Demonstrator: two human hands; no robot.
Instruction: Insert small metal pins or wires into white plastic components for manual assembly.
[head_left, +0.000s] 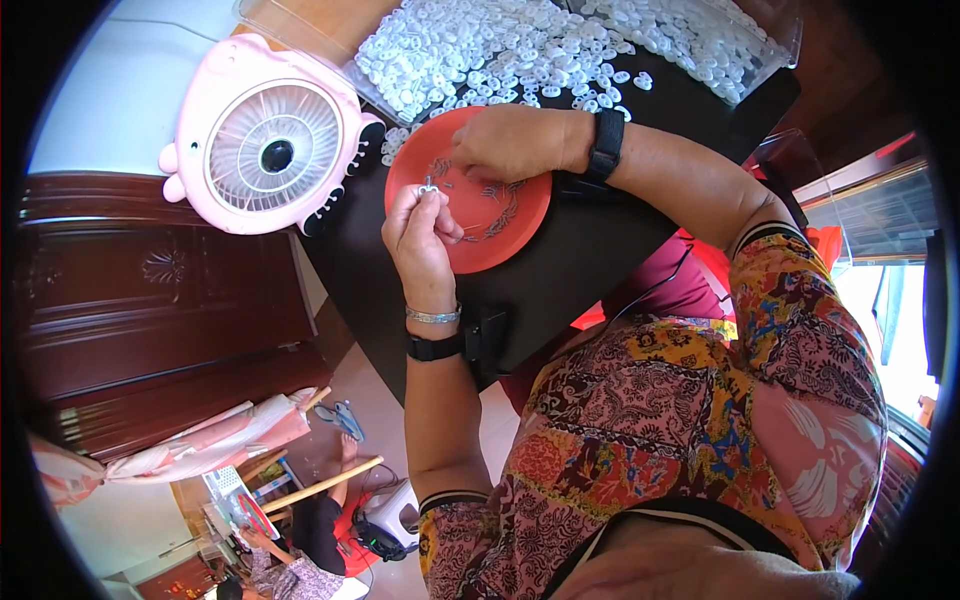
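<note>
- Beyond both hands, the big pile of white plastic pieces (520, 50) looks barely dented, so I'd guess loads left.
- Under them, the red plate (500, 225) holds a scatter of thin metal bits.
- Left hand (420, 235) pinches one small metal piece (428, 186) shut.
- Right hand (520, 140) curls onto the plate; its grip's hidden, can't tell.

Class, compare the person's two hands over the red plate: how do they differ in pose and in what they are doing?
1. The left hand is raised at the red plate's near edge, pinching a small white part; the right hand lies low, knuckles up, fingers down on the plate.
2. The left wrist has a silver bangle plus a black band; the right wrist has only a black band.
Both hands are bare and work over the same plate.
</note>
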